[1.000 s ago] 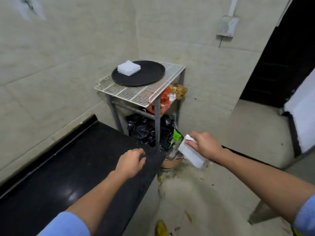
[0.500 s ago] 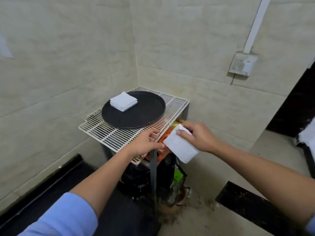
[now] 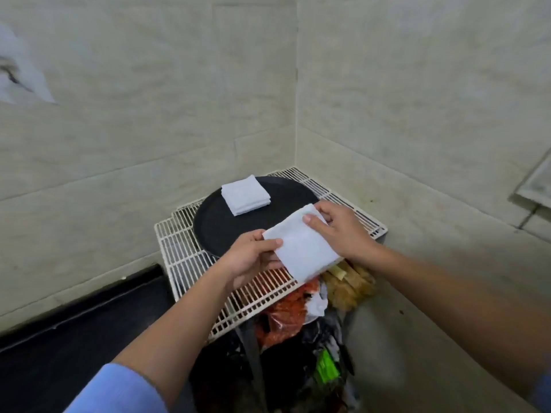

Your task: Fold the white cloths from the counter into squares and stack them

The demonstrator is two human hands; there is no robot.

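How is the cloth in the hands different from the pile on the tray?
The held cloth hangs between the left hand and right hand; the pile rests on the tray. The held cloth is a longer rectangle; the pile is square and thicker. Both are white.

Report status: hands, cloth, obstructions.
Left hand and right hand both grip folded white cloth. Cloth held over near edge of black tray, short of stack. Path to stack looks open.
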